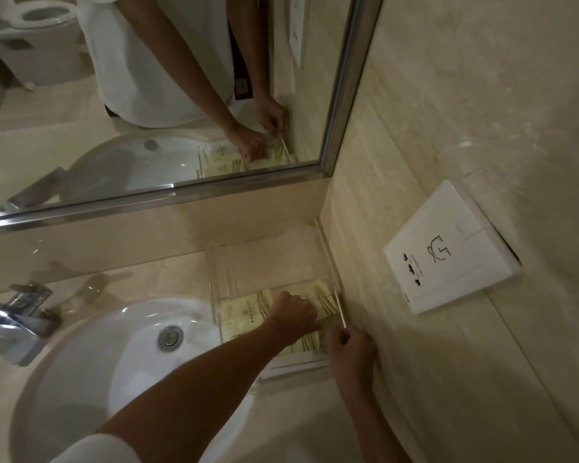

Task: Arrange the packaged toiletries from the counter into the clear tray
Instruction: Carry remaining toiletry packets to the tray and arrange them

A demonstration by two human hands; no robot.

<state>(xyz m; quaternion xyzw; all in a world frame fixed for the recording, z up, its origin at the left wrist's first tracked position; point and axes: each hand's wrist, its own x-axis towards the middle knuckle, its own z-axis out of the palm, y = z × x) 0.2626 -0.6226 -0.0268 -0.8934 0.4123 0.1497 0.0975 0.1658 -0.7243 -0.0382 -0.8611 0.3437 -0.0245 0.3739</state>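
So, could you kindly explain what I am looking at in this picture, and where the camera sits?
There is no machine here. The camera is worn on a person's head and looks down at their two bare hands over a bathroom counter. A clear tray stands in the corner beside the white sink, below a mirror that reflects the same scene. Pale yellow packaged toiletries lie flat inside the tray. The left hand, closed in a fist, presses on them. The right hand is at the tray's near right corner; what it grips, if anything, is unclear.
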